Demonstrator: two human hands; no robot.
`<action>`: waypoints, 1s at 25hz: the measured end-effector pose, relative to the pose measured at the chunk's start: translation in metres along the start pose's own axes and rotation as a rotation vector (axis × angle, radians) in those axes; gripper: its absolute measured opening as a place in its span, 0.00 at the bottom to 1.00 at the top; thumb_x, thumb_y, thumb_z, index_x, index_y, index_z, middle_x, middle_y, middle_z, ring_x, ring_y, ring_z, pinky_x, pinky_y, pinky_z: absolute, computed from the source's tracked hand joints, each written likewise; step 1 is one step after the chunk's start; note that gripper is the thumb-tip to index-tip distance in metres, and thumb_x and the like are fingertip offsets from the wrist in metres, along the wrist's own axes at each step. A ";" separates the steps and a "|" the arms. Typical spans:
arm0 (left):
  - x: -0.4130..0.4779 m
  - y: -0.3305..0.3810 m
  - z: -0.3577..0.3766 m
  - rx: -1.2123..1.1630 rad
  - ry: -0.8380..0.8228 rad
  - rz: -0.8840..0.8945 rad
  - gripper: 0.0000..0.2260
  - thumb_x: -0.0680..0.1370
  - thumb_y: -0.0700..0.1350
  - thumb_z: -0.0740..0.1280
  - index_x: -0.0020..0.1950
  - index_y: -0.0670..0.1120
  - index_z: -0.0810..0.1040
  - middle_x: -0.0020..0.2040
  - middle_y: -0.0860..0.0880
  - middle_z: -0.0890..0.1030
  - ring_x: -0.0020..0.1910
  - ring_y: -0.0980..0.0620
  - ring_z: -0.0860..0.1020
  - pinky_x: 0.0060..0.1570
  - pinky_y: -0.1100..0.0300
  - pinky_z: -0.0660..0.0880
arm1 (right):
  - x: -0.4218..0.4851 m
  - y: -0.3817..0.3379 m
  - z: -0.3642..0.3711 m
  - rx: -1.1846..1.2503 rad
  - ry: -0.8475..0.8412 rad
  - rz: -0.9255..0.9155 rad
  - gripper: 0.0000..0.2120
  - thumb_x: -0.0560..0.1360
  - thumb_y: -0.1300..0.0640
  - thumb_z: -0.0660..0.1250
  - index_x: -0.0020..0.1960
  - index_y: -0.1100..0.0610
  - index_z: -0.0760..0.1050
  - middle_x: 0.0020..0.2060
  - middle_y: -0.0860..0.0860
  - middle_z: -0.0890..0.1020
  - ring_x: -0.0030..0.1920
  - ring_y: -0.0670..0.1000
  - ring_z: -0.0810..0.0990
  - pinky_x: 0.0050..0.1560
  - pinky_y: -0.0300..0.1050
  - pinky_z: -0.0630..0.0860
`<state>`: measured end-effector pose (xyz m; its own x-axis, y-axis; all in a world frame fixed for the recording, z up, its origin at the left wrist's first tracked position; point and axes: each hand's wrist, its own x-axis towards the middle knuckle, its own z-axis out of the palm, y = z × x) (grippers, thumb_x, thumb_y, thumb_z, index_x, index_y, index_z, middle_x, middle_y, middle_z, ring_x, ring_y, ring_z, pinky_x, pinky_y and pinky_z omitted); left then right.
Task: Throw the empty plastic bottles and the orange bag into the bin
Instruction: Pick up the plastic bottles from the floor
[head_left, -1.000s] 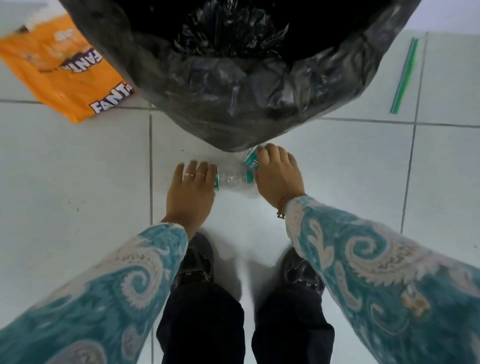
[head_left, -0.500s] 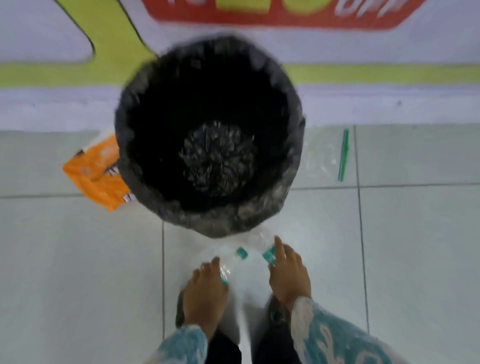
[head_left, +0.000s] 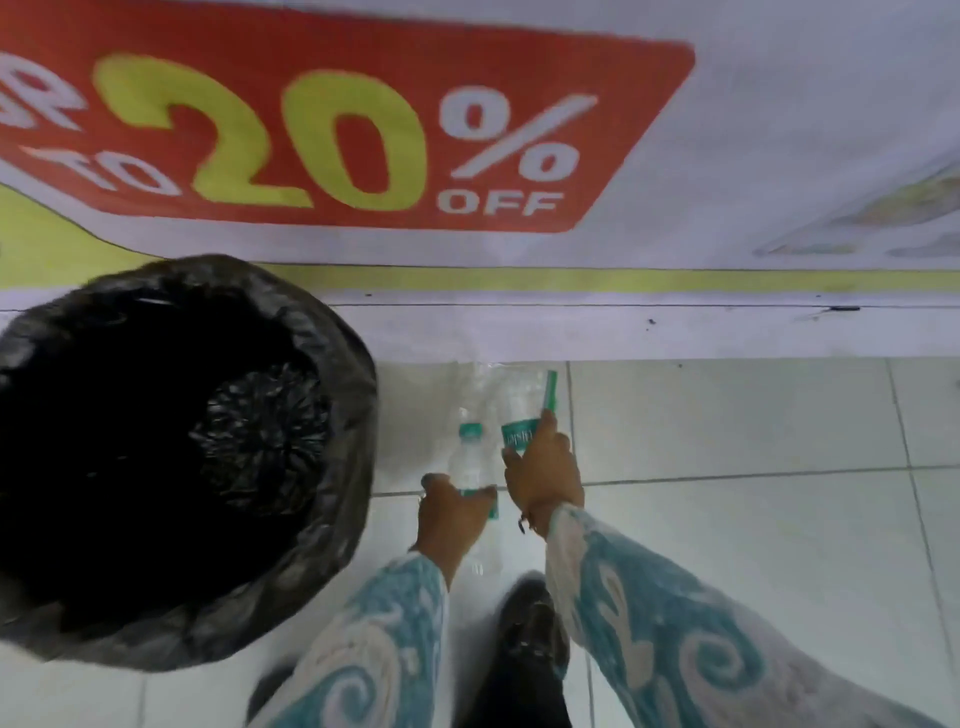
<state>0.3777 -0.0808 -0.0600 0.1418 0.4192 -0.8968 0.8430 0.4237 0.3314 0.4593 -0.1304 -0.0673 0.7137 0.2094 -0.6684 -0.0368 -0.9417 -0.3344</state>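
Head view: hands (head_left: 457, 512) gripping bottles (head_left: 470, 462).

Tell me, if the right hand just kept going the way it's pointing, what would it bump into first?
The right hand, gripping a clear plastic bottle, points away from the person toward the wall. Probably the bottle's far end would meet the base of the wall first. The black-lined bin sits off to the left, outside that line. Depth is hard to judge.

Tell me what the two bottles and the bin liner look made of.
Left bottle and right bottle: thin clear plastic, glossy; the floor shows through them, and each has a green label band. Bin liner: thin black plastic film, slightly shiny, crinkled and draped over the rim. The bin beneath is hidden, so its material cannot be told.
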 end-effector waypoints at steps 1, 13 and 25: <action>0.015 0.009 0.017 0.005 0.014 0.003 0.28 0.74 0.45 0.70 0.69 0.38 0.63 0.67 0.39 0.73 0.63 0.41 0.74 0.55 0.56 0.71 | 0.021 0.009 0.000 0.009 -0.010 0.008 0.30 0.76 0.56 0.64 0.73 0.55 0.53 0.62 0.60 0.74 0.59 0.61 0.76 0.59 0.60 0.75; 0.163 0.028 0.074 0.272 0.329 0.142 0.30 0.73 0.49 0.70 0.69 0.40 0.62 0.69 0.40 0.70 0.67 0.38 0.70 0.65 0.45 0.70 | 0.131 0.062 0.061 0.234 0.101 0.003 0.35 0.73 0.47 0.67 0.73 0.58 0.56 0.65 0.58 0.73 0.64 0.60 0.72 0.63 0.59 0.72; 0.176 0.017 0.075 0.298 0.207 0.146 0.28 0.72 0.64 0.62 0.64 0.48 0.69 0.65 0.46 0.75 0.63 0.41 0.74 0.68 0.40 0.65 | 0.140 0.056 0.070 0.267 0.022 0.104 0.32 0.75 0.41 0.62 0.74 0.49 0.55 0.74 0.58 0.59 0.71 0.62 0.60 0.68 0.63 0.63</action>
<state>0.4562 -0.0599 -0.2343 0.1897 0.6241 -0.7580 0.9397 0.1083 0.3243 0.5080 -0.1357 -0.2263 0.7113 0.1072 -0.6946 -0.2915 -0.8543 -0.4303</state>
